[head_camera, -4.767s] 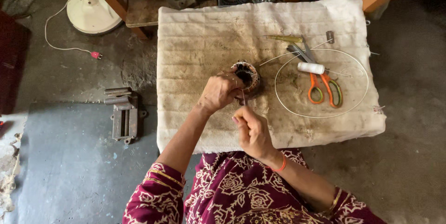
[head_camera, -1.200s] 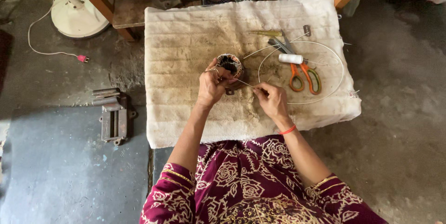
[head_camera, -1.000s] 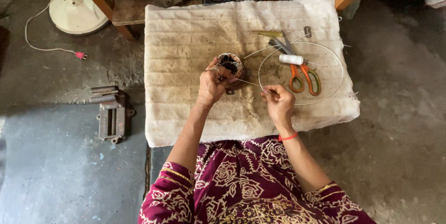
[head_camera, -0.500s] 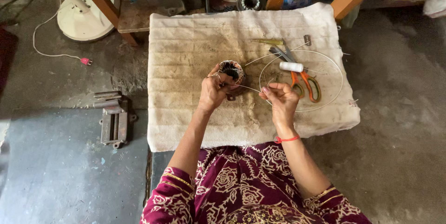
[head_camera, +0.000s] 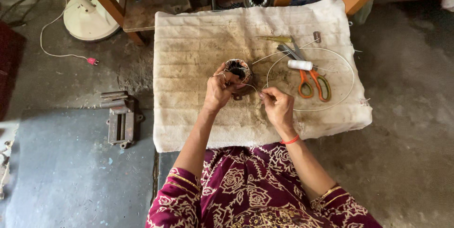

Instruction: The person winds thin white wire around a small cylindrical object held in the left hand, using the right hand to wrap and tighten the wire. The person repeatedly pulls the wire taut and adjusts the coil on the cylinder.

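Orange-handled scissors and a white spool lie at three o'clock from the wound coil on the stained cloth pad. Left hand clasps the coil; right hand pinches a thin wire.

Round wound coil half hidden by left-hand fingers — thread too thin, fan base partly cropped

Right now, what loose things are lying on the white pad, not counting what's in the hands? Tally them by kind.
Scissors with orange handles: 1
White spool of thread: 1
Yellow-handled tool: 1
Grey metal tool: 1
Loop of thin white cord: 1
Small dark piece near the far edge: 1
Total: 6
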